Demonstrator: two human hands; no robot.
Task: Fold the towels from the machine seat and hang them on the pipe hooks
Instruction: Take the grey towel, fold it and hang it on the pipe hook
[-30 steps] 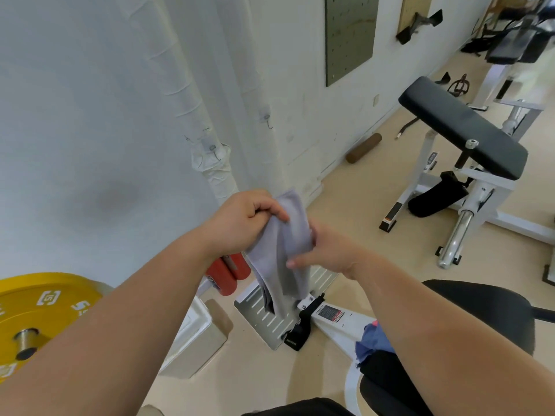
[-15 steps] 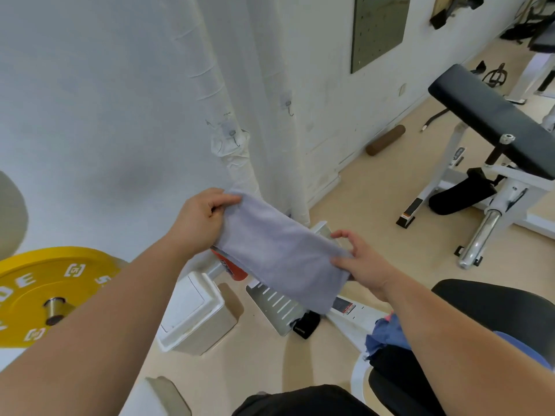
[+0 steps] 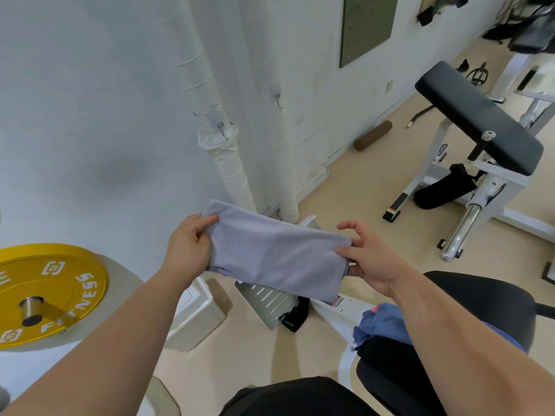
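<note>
We've got the grey towel (image 3: 277, 255) folded, left hand (image 3: 187, 250) and right hand (image 3: 371, 262) pinching its ends. Pipe hooks (image 3: 220, 127) at twelve o'clock bare; more towels (image 3: 380, 324) at four o'clock.

Readable print at the left edge of the frame

The yellow weight plate (image 3: 51, 292), lower left, carries white raised letters reading "FITNESS", beside square logo marks. The small labels on the white machine frame (image 3: 338, 301) are too small to read.

Bright, even daylight, soft shadows, wide-angle bending at the edges.
</note>
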